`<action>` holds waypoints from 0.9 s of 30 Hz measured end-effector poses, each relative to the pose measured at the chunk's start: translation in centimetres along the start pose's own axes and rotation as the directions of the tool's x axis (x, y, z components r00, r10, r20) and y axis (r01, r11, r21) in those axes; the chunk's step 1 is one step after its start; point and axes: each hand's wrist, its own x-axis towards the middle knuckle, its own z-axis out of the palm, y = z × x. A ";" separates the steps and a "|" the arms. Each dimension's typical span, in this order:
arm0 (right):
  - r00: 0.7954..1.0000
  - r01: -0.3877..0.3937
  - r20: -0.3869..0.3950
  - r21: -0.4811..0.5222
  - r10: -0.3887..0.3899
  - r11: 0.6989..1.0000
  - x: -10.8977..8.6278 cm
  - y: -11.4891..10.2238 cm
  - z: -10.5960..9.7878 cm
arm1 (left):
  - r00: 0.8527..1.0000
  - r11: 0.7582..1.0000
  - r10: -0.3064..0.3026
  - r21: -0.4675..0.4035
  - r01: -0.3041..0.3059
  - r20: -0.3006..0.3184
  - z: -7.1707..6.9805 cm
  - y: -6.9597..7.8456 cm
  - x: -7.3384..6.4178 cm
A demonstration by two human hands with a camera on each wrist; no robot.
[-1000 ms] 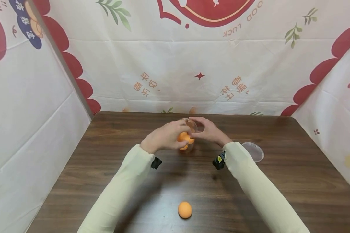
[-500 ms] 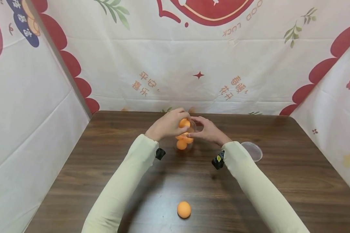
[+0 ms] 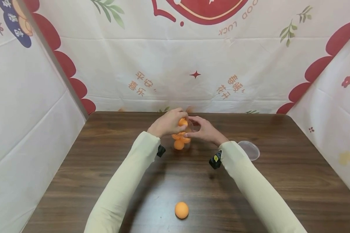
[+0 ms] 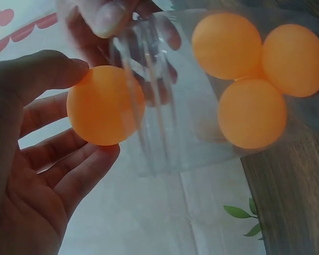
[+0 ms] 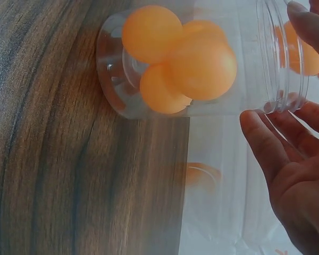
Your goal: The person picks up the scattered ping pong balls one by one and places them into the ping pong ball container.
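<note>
My left hand (image 3: 170, 123) pinches an orange ping-pong ball (image 4: 98, 106) between thumb and fingertips, right at the mouth of a clear plastic jar (image 5: 279, 58). That jar stands near the far side of the table. Several orange balls (image 5: 151, 34) lie inside, toward its bottom. Thumb and fingers of my right hand (image 3: 205, 131) curve round the jar's threaded rim from the right. In the left wrist view, part of the right hand's fingers shows through the clear wall.
One loose orange ball (image 3: 181, 210) lies on the dark wooden table (image 3: 280, 181) near its front. A round clear lid (image 3: 249, 150) rests flat just beyond the right sleeve. Printed white cloth (image 3: 175, 71) hangs behind the table and along both sides.
My left hand has risen with its ball from in front of the jar to the mouth, then hardly moved. The right hand stays at the rim. The head view shifts slightly.
</note>
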 end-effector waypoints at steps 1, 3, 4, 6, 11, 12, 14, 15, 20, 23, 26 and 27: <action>1.000 0.004 -0.003 -0.005 -0.004 1.000 0.0 0.0 0.0 | 1.000 1.000 -0.003 0.003 0.003 0.010 0.1 -0.1 0.1; 1.000 0.009 -0.005 -0.012 -0.010 1.000 0.0 -0.1 0.0 | 0.999 1.000 -0.014 0.008 0.014 0.033 0.3 -0.1 0.3; 1.000 0.011 -0.007 -0.016 -0.011 1.000 0.0 -0.1 0.0 | 0.999 1.000 -0.019 0.010 0.019 0.043 0.4 -0.1 0.4; 1.000 0.017 -0.005 -0.022 -0.017 1.000 0.0 -0.2 0.0 | 0.997 0.999 -0.035 0.014 0.035 0.062 0.6 -0.2 0.5; 1.000 0.022 -0.012 -0.017 -0.022 1.000 0.0 0.0 0.0 | 0.994 0.998 -0.061 0.001 0.061 0.087 1.0 -0.1 0.7; 1.000 0.021 -0.015 -0.016 -0.022 1.000 0.0 0.0 0.0 | 0.994 0.998 -0.061 -0.001 0.061 0.090 1.1 -0.1 0.7; 1.000 0.018 -0.016 -0.016 -0.018 1.000 -0.1 -0.1 0.0 | 0.993 0.998 -0.060 -0.002 0.060 0.098 1.2 -0.2 0.7; 1.000 0.015 -0.016 -0.015 -0.015 1.000 -0.1 -0.1 0.0 | 0.993 0.998 -0.059 0.001 0.060 0.102 1.3 -0.2 0.7; 1.000 0.004 -0.014 -0.022 -0.004 1.000 -0.1 -0.1 0.0 | 0.991 0.998 -0.066 0.020 0.064 0.114 1.4 -0.3 0.6; 1.000 0.004 -0.012 -0.017 -0.004 1.000 -0.1 -0.1 0.0 | 0.992 0.998 -0.058 0.028 0.055 0.112 1.4 -0.4 0.6; 1.000 0.003 -0.011 -0.007 -0.003 1.000 0.0 -0.1 0.0 | 0.992 0.999 -0.051 0.020 0.049 0.112 1.5 -0.5 0.6; 1.000 0.007 -0.011 -0.007 -0.008 1.000 0.0 -0.1 0.0 | 0.993 0.999 -0.050 0.018 0.048 0.111 1.5 -0.5 0.6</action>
